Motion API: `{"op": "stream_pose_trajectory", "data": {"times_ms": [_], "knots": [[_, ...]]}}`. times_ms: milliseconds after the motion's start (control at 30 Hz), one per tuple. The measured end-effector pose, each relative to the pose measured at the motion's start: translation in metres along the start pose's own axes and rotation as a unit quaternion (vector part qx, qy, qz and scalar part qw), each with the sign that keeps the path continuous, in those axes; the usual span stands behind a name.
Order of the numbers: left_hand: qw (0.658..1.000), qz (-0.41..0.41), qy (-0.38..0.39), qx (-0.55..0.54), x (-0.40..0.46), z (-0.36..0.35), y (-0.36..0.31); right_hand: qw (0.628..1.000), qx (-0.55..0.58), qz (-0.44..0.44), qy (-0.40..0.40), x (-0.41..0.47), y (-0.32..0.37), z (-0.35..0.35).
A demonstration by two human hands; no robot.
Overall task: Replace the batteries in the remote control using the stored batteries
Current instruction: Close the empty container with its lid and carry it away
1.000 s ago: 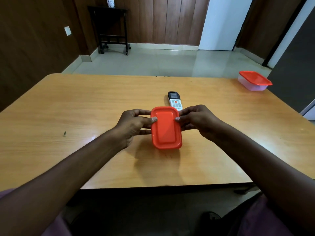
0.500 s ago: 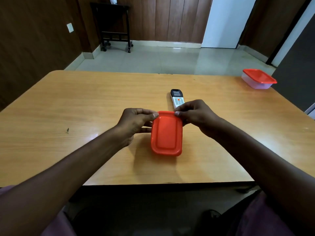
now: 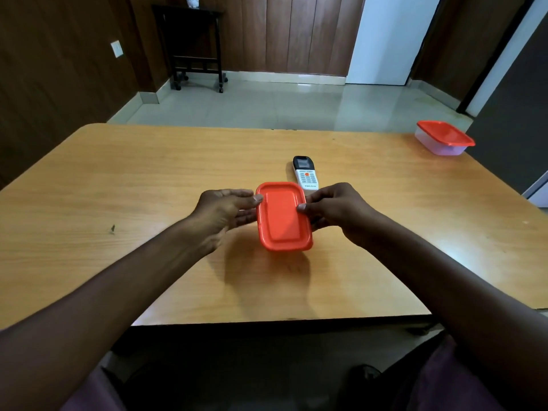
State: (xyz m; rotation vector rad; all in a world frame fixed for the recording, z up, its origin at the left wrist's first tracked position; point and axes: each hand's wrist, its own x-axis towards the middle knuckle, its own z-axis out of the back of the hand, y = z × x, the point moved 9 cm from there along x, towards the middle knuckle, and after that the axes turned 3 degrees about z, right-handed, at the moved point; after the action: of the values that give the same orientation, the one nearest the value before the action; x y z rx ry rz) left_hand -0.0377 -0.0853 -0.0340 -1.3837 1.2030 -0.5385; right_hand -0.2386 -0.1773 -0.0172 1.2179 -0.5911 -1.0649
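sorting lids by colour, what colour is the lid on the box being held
Orange-red lid, plain with no pattern, clearest in the head view.

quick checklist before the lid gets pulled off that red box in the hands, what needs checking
1. Lid on the near box: seated all round as far as visible, not lifted. Ok.
2. Right hand: thumb on the lid's right edge, fingers down the box side. Ok.
3. Left hand: fingers fairly open, only a fingertip at the lid's left rim. Not ok for a firm pull.
4. Box support: whether it rests on the table or is lifted, cannot tell.
5. Batteries inside: lid is opaque. Cannot tell.
6. Remote control: face up just behind the box, close to the right fingers; may get nudged. Ok for now.
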Motion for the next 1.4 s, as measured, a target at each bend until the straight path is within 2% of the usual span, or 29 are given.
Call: {"op": "stream_pose_trajectory", "data": {"times_ms": [100,200,300,400,500,633,733,833,900,1000,1067,1267,1400], "knots": [[0.997,0.040,0.034,0.047,-0.007,-0.006,0.008,0.999,0.006,0.003,-0.038,0.003,0.001,0.005],[0.997,0.035,0.001,0.064,-0.009,-0.003,0.007,0.998,0.033,0.028,-0.054,0.002,0.004,0.007],[0.998,0.025,-0.030,0.057,-0.008,0.001,0.003,0.997,0.071,0.014,-0.016,-0.002,0.002,0.000],[0.999,0.003,-0.043,0.028,-0.010,0.003,0.003,0.997,0.062,-0.015,0.040,-0.006,-0.001,-0.008],[0.999,-0.016,-0.047,0.002,-0.014,0.006,0.006,0.998,0.057,-0.015,0.028,-0.006,0.001,-0.010],[0.998,0.015,-0.060,-0.005,-0.020,0.002,0.022,0.993,0.113,-0.030,-0.007,-0.005,-0.002,-0.013],[0.995,0.020,-0.055,-0.084,-0.023,-0.002,0.026,0.983,0.170,-0.062,0.040,-0.011,-0.007,-0.029],[0.992,0.013,-0.084,-0.094,-0.020,0.005,0.023,0.975,0.178,-0.092,0.091,-0.019,-0.013,-0.046],[0.993,0.007,-0.106,-0.055,-0.017,0.010,0.020,0.981,0.159,-0.077,0.075,-0.018,-0.012,-0.044],[0.993,-0.006,-0.120,0.002,-0.013,0.013,0.011,0.990,0.134,-0.048,-0.008,-0.010,-0.010,-0.020],[0.992,-0.011,-0.121,0.028,-0.012,0.016,0.008,0.991,0.126,-0.033,-0.035,-0.006,-0.007,-0.005],[0.991,-0.046,-0.106,0.065,-0.013,0.026,-0.001,0.997,0.077,-0.008,-0.026,0.003,-0.005,0.009],[0.993,-0.056,-0.102,0.028,-0.014,0.040,-0.003,0.995,0.096,-0.018,-0.001,0.002,-0.011,-0.004]]}}
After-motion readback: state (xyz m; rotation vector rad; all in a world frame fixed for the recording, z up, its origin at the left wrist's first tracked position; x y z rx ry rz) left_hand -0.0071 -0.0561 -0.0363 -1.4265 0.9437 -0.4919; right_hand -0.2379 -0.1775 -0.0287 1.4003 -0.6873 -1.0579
